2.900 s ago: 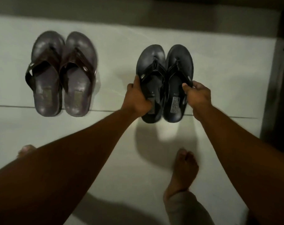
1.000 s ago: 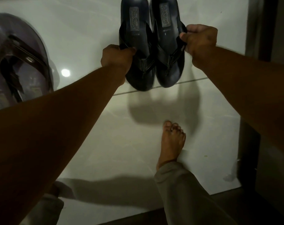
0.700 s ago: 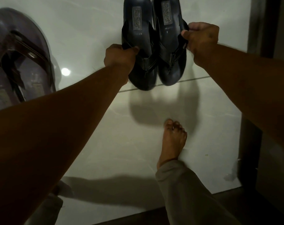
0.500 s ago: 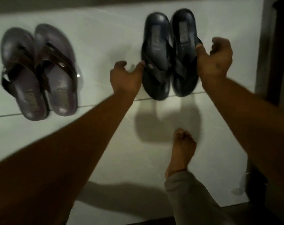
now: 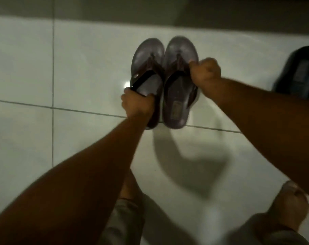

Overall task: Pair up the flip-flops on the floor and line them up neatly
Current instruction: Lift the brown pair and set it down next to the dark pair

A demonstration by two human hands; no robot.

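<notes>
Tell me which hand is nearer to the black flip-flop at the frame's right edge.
Right. The right hand grips the grey pair's right-side sandal, on the side toward the black flip-flop; the left hand grips the left-side sandal, farther away.

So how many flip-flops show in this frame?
3. Two brown ones sit side by side at centre: the left flip-flop in the left hand, the right flip-flop in the right hand. A black flip-flop is cut off at the right edge; its partner may be out of frame.
</notes>
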